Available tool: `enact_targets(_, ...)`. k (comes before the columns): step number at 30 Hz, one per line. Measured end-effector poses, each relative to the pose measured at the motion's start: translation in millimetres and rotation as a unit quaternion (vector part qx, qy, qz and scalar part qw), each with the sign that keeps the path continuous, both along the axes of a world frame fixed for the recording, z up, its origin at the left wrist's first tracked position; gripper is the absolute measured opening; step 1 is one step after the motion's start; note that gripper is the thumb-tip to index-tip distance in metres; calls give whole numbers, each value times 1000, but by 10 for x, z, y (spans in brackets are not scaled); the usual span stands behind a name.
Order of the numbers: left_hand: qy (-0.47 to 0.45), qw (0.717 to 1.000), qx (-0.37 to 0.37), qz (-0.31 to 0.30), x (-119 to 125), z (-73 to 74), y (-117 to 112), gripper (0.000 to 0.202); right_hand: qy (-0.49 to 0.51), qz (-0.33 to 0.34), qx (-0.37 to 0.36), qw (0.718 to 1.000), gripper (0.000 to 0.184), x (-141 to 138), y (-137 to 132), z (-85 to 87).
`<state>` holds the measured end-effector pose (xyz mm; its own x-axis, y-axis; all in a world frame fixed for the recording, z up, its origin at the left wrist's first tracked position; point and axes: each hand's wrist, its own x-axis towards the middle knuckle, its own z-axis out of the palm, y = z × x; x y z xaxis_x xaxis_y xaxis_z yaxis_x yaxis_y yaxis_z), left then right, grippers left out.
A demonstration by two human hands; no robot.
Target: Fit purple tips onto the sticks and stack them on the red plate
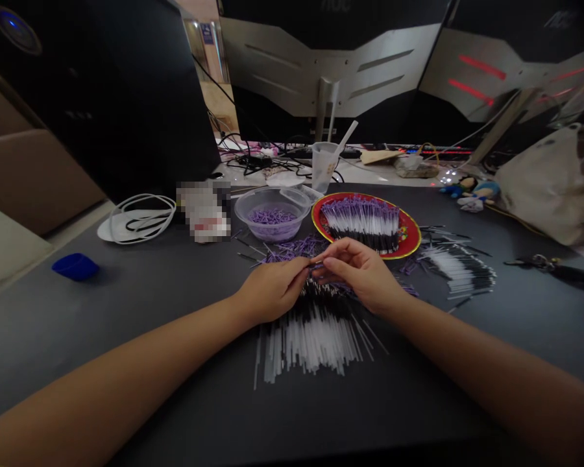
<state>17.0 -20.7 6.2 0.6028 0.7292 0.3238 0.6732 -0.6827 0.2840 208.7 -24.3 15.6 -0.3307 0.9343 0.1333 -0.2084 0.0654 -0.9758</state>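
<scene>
Two bare hands work close together above a dark desk mat (pixel 126 350); the left hand (pixel 270 292) and the right hand (pixel 360 275) are both narrowed to a pinch, fingertips meeting on a thin stick (pixel 316 261), which is too small to make out in detail; a loose heap of white sticks (pixel 316 340) with black ends lies directly under the hands, fanned toward the person; scattered purple pieces (pixel 292 248) lie just beyond the left hand, near a clear plastic bowl (pixel 272 224) holding more of them; beside the bowl is a red plate (pixel 411 233) carrying a tidy row of purple-tipped sticks (pixel 360 224); a second loose batch (pixel 460 272) lies right of the plate; farther back stand a plastic cup (pixel 324 167) with a white straw (pixel 345 137) and a blurred packet (pixel 204 211); a white cord (pixel 141 219) lies on the mat at left, with a blue cap (pixel 75 266) nearer the edge; dolls (pixel 470 191) and a cloth bag (pixel 549 188) sit at right, below the backs of two monitors (pixel 331 65).
</scene>
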Motion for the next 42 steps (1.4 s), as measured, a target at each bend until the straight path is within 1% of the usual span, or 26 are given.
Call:
enact_targets(3,-3,1000,-4,8,5,1,-23,23,-62,-1,22,998,15,-20,-14,-24)
enact_targets(6,-43,999,-14,11,4,9,-56,27,-118,-13,33,992,14,-32,-30,-39)
enact_targets(8,-65,998,-18,3,-4,15,-74,27,-150,-19,61,987,12,-35,-38,-48)
enact_targets(12,-77,997,0,-10,-31,16,-80,16,-204,-10,136,969,13,-22,-57,-61)
enact_targets(14,-85,996,7,-5,-41,14,-70,15,-216,-8,142,966,16,-13,-65,-57)
enact_targets(16,-94,996,12,-4,-45,13,-61,12,-212,-16,136,968,16,-7,-70,-46)
enact_targets(18,-98,995,23,-14,-45,16,-56,11,-206,-28,137,969,14,-2,-68,-32)
enact_targets(21,-101,994,37,-29,-53,20,-45,11,-207,-63,162,963,11,33,-55,-5)
enact_targets(23,-121,992,37,-17,-69,13,-16,12,-204,-113,177,956,10,87,-35,17)
enact_targets(24,-143,989,29,1,-79,4,8,12,-200,-140,182,952,10,121,-22,29)
enact_targets(26,-219,974,-18,55,-101,-28,78,12,-196,-190,191,943,9,191,7,49)
enact_targets(27,-274,956,-56,87,-110,-50,122,13,-202,-210,199,936,9,220,20,58)
enact_targets(29,-380,903,-150,131,-124,-95,212,17,-241,-231,238,912,8,253,35,67)
enact_targets(30,-421,877,-182,145,-131,-114,254,19,-274,-229,266,895,8,255,36,67)
enact_targets(31,-451,856,-204,149,-137,-130,290,22,-313,-214,297,877,8,250,33,65)
enact_targets(32,-472,842,-216,150,-145,-141,318,24,-353,-189,324,857,8,239,26,60)
enact_targets(33,-483,835,-219,147,-153,-146,338,26,-390,-161,342,840,8,224,17,53)
enact_targets(35,-483,840,-208,137,-166,-142,347,29,-447,-107,346,818,7,193,-3,40)
enact_targets(37,-463,858,-184,125,-165,-124,318,30,-472,-75,333,813,5,166,-23,35)
enact_targets(40,-406,898,-145,92,-126,-87,211,30,-457,-53,325,826,9,130,-55,46)
enact_targets(42,-341,933,-104,57,-83,-62,116,28,-425,-44,312,848,13,101,-83,55)
